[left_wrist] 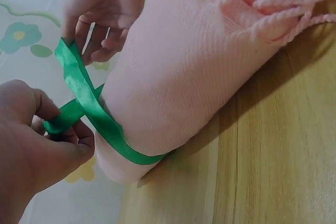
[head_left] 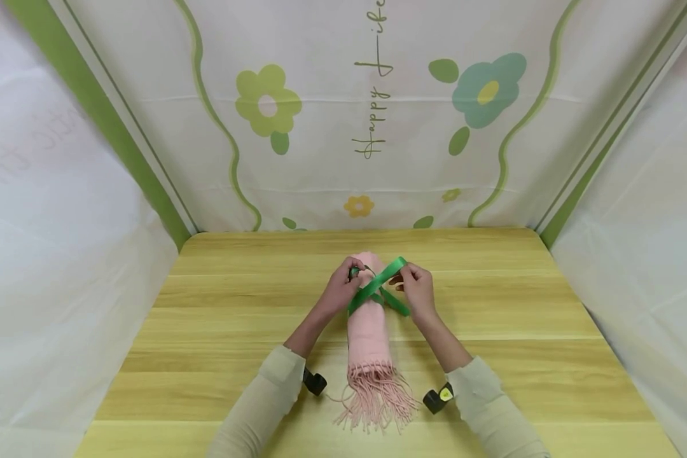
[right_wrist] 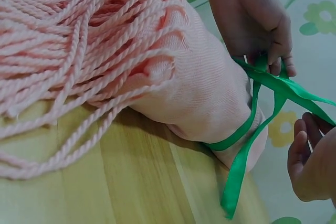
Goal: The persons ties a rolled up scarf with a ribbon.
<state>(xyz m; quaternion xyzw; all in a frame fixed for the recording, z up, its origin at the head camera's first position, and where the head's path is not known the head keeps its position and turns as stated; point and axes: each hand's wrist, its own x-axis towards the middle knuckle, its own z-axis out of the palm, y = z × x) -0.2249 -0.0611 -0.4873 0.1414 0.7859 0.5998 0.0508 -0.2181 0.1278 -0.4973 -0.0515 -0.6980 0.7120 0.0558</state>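
Note:
A rolled pink scarf (head_left: 368,337) lies lengthwise on the table, its twisted fringe (head_left: 378,397) spread toward the person. Around its far part runs a green satin ribbon (head_left: 380,282), whose strands cross over the roll. On the left side, the left hand (head_left: 341,284) pinches one strand between thumb and fingers, as the left wrist view shows at the green loop (left_wrist: 65,117). Across from it, the right hand (head_left: 420,291) pinches another strand, drawn up and to the right. One loose ribbon end (right_wrist: 233,195) hangs down beside the scarf in the right wrist view.
The wooden table (head_left: 240,331) extends to both sides of the scarf. Behind it hangs a white curtain (head_left: 320,165) printed with flowers, and further white sheets close off the sides. Small black cameras (head_left: 316,383) sit at both wrists.

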